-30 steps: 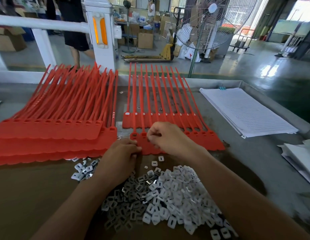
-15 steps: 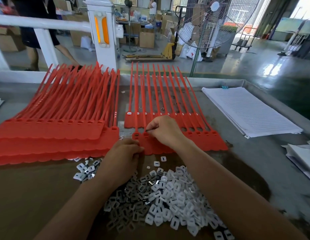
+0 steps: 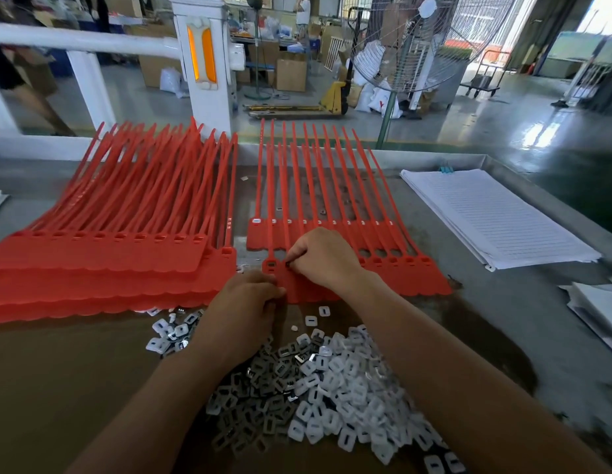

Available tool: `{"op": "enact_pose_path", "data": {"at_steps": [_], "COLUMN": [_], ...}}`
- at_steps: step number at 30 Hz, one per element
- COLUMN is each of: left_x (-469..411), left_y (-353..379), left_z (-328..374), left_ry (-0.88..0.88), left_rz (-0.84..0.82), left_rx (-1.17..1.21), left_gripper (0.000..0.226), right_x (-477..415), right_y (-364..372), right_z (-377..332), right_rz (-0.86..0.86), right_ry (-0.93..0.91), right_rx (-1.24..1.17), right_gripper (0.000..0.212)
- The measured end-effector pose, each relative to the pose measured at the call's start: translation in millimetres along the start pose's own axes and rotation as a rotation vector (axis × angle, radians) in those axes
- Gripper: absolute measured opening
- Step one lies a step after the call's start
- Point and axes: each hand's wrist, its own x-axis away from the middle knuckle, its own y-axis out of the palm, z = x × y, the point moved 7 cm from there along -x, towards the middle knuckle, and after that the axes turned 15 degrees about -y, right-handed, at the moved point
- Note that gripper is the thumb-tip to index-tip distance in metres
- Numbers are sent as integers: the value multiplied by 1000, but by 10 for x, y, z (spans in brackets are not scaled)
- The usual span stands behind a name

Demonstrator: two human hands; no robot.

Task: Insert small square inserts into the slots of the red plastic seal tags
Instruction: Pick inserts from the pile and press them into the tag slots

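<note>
Red seal tags [image 3: 400,278] lie flat on the table [image 3: 496,323] beyond the white insert pile [image 3: 335,388] | my right hand [image 3: 326,258] curled, fingertips [image 3: 295,258] pinching a small insert [image 3: 288,265] over the second slot from the left | my left hand [image 3: 244,309] curled at the tags' near edge, hold unclear

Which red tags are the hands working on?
The front strip on the right, where the left hand and right hand meet. The strip behind it lies farther back, and the big stack sits off to the left.
</note>
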Motion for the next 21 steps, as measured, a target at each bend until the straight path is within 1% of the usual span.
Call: {"op": "enact_pose_path", "data": {"at_steps": [3, 10, 15, 19, 21], "left_x": [-6, -13, -21, -25, -23], "left_y": [-6, -2, -6, 3, 4], "left_z": [6, 10, 18, 18, 19], "left_ry": [-4, -10, -13, -15, -18], "left_rz": [0, -6, 5, 0, -1], "left_rx": [-1, -2, 0, -1, -5], "left_gripper": [30, 30, 28, 29, 29], "right_x": [22, -13, -53, -76, -77], "right_y": [-1, 20, -34, -15, -9], "right_z": [-30, -53, 75, 162, 207], "right_rz": [-34, -128, -5, 29, 30], "right_ry": [-36, -25, 97, 178, 221], "right_rx": [47, 43, 7, -23, -59], "right_gripper": [21, 21, 15, 13, 17]}}
